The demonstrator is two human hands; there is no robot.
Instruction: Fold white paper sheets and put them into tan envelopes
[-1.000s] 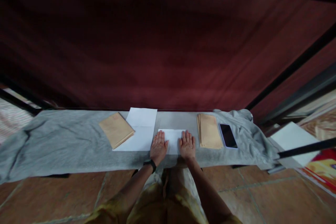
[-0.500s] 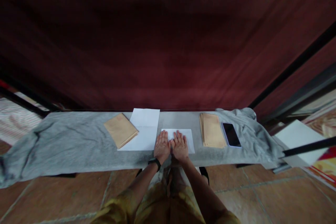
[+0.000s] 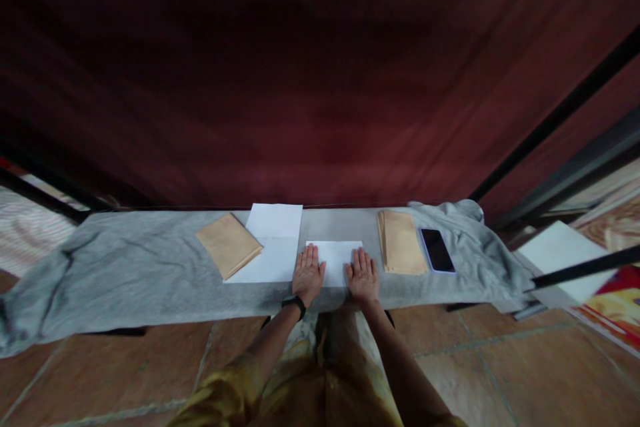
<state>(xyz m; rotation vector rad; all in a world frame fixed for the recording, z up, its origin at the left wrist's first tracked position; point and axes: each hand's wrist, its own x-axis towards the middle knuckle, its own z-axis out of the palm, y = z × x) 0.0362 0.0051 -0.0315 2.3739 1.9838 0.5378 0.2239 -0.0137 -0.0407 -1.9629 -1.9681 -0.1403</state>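
A folded sheet of white paper [image 3: 335, 260] lies flat on the cloth-covered table in front of me. My left hand [image 3: 309, 275] rests flat on its left edge, fingers stretched out. Flat on the right edge lies my right hand [image 3: 362, 275], its fingers slightly spread. Bare white paper shows between the two hands. Left of them is a larger white sheet [image 3: 274, 247] with a crease across it. Several brown envelopes [image 3: 229, 245] lie in a stack partly over that sheet. Another stack of brown envelopes [image 3: 404, 242] sits just right of my right hand.
A phone [image 3: 438, 251] lies beside the right envelope stack. Grey cloth [image 3: 150, 267] covers the long narrow table and bunches up at both ends. A dark red panel [image 3: 320, 113] rises behind it. At the far right are a white board [image 3: 570, 260] and a black bar.
My right hand has slid right across the folded paper, from beside my left hand to the paper's right edge. My left hand stays near the left edge.
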